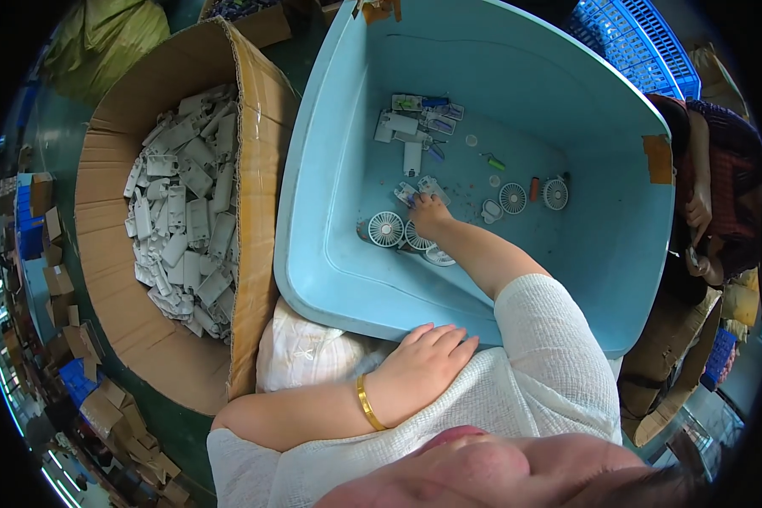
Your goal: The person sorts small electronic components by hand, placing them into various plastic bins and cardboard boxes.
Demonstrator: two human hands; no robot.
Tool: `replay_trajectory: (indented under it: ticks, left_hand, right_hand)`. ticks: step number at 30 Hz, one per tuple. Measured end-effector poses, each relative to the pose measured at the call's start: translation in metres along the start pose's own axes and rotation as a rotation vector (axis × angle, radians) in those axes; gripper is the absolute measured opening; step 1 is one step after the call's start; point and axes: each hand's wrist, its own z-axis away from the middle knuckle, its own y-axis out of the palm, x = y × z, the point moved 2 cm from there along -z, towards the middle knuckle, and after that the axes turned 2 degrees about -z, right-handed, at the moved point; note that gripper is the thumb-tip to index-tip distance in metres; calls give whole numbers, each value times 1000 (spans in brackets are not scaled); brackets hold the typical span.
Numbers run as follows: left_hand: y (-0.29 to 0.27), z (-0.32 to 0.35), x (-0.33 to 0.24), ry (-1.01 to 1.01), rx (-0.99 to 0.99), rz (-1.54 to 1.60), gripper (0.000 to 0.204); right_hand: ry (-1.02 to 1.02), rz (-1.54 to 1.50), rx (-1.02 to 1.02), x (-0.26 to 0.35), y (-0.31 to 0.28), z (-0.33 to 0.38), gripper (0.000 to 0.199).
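My right hand (430, 216) reaches down into a big light-blue plastic tub (499, 326). Its bent fingers are at a small white casing piece (405, 195) with a bluish part in it; the fingertips are partly hidden. Another pale casing piece (434, 188) lies just beyond them. Close below the hand are round white fan grilles (386, 229), some covered by my wrist. My left hand (423, 364), with a gold bracelet (367, 403) on the wrist, lies flat at the tub's near rim, fingers stretched out and holding nothing.
More casings (412, 158), a green cylinder (495, 163), an orange cylinder (534, 188) and a grille (555, 194) lie in the tub. Left stands a cardboard box (262, 127) of grey-white casings (198, 220). A blue crate (635, 51) and another person's hand (699, 210) are at right.
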Motion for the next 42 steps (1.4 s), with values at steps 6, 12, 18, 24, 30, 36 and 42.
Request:
replay_trajectory:
  ticks: [6,12,18,24,30,36,42]
  left_hand:
    - [-3,0,-7,29,2,-21,36]
    - [-5,3,-14,41,-48,-105,40]
    - [5,-5,-6,-57,2,60,37]
    - [-5,-29,31,-246,-733,692,49]
    - [16,-30,5,-519,56,1732,51]
    - [35,-30,-11,-360,115,1503,28]
    - [45,-23,-41,-437,-17,1339,29]
  right_hand:
    - [104,-140,-171,-29,-5,4,27]
    - [172,-363,-228,-49,-43,31,20]
    - [93,-543,-345,-46,-110,107,19]
    - [111,-922,-675,7,-188,253,16]
    - [-88,-1216,-938,60,-176,346,9]
    - [-71,-1603,-844,89,-142,364,13]
    - [-137,-1757,-995,81,-121,370,11]
